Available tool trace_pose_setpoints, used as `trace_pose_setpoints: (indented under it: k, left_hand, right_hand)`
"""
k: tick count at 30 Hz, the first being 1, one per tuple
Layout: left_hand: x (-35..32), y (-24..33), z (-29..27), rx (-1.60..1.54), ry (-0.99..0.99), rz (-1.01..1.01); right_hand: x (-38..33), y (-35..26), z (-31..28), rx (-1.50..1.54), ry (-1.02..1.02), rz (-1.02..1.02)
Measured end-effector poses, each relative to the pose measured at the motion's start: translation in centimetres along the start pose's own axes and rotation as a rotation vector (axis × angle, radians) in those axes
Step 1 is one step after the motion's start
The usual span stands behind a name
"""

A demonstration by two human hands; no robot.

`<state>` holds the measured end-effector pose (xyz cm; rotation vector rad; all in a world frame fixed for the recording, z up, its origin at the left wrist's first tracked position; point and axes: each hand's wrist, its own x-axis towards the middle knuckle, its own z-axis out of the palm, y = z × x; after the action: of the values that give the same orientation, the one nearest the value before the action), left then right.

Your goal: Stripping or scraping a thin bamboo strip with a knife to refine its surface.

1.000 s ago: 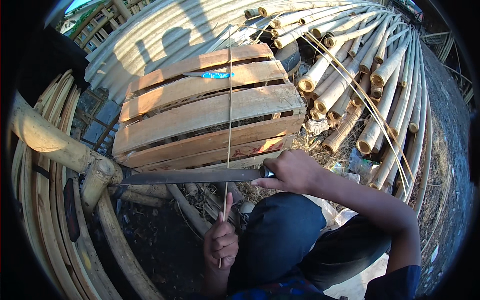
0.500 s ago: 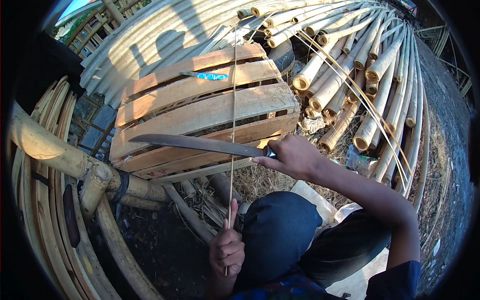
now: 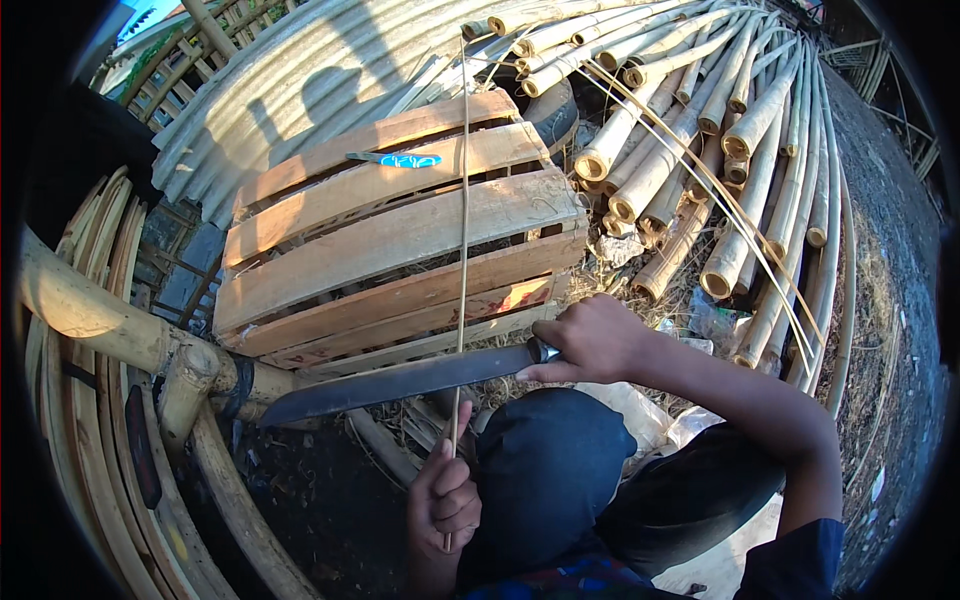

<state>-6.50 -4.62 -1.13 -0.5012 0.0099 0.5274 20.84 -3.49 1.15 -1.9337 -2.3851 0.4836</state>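
Observation:
My left hand (image 3: 447, 497) is closed around the lower end of a thin bamboo strip (image 3: 464, 240), its index finger stretched up along it. The strip stands nearly upright in the picture, passing in front of a wooden crate. My right hand (image 3: 590, 340) grips the handle of a long machete (image 3: 400, 381). The broad, dark blade points left and crosses the strip a little above my left hand; whether its edge bites into the strip cannot be made out. A small knife with a blue patterned handle (image 3: 410, 160) lies on the crate's slats.
The slatted wooden crate (image 3: 370, 245) stands ahead. Bamboo poles (image 3: 760, 130) are piled at the far right, with thin strips (image 3: 720, 200) across them. Split bamboo (image 3: 95, 420) and a thick bamboo rail (image 3: 100, 305) stand at left. Corrugated sheeting (image 3: 270, 90) lies behind the crate.
The machete has moved down along the bamboo strip, from across the crate's front to just above my left hand. My left hand keeps its hold on the strip.

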Motion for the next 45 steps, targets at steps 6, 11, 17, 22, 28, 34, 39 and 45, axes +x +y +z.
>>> trace_pose_setpoints:
  k: [6, 11, 17, 22, 28, 34, 39, 45]
  left_hand:
    - [-0.7, -1.1, 2.4, 1.170, 0.378, 0.144]
    - [-1.3, 0.8, 1.2, 1.299, 0.400, 0.168]
    - [-1.2, 2.4, 0.1, 0.317, 0.171, 0.037]
    - [-0.5, 1.5, -0.1, 0.933, 0.351, 0.177]
    - [1.4, 0.6, 0.7, 0.867, 0.365, 0.166]
    - [0.4, 0.2, 0.8, 0.835, 0.311, 0.155]
    - [2.5, 0.8, 1.1, 1.007, 0.376, 0.278]
    - [0.6, -0.8, 0.9, 1.155, 0.408, 0.275]
  right_hand:
    - [0.8, 1.4, 0.1, 0.136, 0.111, 0.118]
    - [0.8, 3.8, 0.2, 0.430, 0.265, 0.305]
    - [0.0, 3.3, 1.6, 0.513, 0.168, 0.188]
    - [0.4, 0.4, 0.8, 0.472, 0.114, 0.150]
    - [1.4, -1.6, -0.7, 0.184, -0.027, -0.068]
    - [2.9, 3.1, 0.7, 0.497, 0.154, 0.271]
    - [2.0, -0.9, 0.2, 0.233, -0.025, -0.002]
    - [3.1, 3.0, -0.1, 0.448, 0.137, 0.171]
